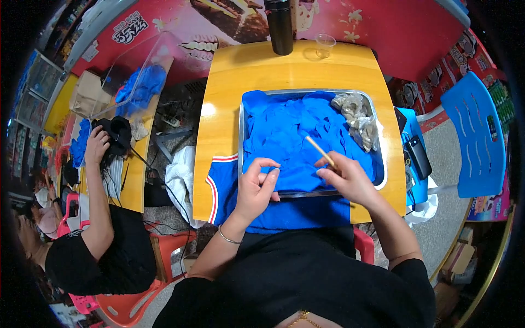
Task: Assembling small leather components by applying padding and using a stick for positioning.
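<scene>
My right hand (pixel 350 177) is closed around a thin wooden stick (pixel 318 148), its pale end pointing up and to the left over the tray. To its left, my left hand (pixel 257 187) is curled with thumb and forefinger drawn together; whatever they pinch, if anything, is too small to make out. Both hands are above the near edge of a shallow metal tray (pixel 241 136). Thin blue pieces of soft material (pixel 295 123) fill the tray in a heap. A clear plastic bag (pixel 358 117) with beige-brown contents lies on the heap's far right corner.
The tray stands on a yellow wooden table (pixel 224 71) with a black bottle (pixel 280 30) and a clear plastic cup (pixel 325 46) at its far side. Blue cloth with striped trim (pixel 221 177) hangs at the near edge. Left, a person (pixel 98 240) handles a black object (pixel 117 134).
</scene>
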`<state>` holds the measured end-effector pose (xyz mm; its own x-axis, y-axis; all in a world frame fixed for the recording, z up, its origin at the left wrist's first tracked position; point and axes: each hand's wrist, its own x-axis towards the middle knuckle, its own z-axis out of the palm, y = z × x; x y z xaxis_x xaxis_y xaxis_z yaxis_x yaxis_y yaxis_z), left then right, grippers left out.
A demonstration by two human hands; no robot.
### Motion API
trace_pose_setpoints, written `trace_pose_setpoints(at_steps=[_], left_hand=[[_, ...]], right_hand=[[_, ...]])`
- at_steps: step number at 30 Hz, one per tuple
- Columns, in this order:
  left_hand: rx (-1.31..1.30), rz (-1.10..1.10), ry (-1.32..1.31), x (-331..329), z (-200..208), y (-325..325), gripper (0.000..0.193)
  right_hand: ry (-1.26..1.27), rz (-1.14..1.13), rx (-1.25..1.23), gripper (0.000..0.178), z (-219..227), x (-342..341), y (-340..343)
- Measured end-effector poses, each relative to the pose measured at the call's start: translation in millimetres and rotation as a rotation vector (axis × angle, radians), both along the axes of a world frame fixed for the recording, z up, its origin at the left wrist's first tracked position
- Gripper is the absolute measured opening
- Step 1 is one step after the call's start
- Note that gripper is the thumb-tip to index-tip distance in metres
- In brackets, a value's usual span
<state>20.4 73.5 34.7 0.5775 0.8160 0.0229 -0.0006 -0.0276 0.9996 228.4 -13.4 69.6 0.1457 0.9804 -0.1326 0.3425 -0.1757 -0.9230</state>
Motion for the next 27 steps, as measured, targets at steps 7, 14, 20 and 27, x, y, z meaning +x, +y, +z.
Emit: trace_pose_setpoints(at_steps=[7, 14, 20, 27], left_hand=[[0.539, 0.181, 0.446, -13, -4, 13, 0.039], [0.848, 0.342, 0.386, -44, -3, 5, 0.034], [0.824, 0.374, 0.291, -51, -7, -3, 0.030], [0.782, 0.375, 0.313, -54, -18, -13, 0.028]], right_hand=[[-0.473, -0.002, 0.105, 0.020, -7, 30, 11], [-0.206, -0.350, 0.472, 0.024, 47, 51, 18], [0.102, -0.671, 1.158, 0.041, 109, 121, -33], [-0.439, -0.193, 0.383, 0.039, 20, 41, 13]])
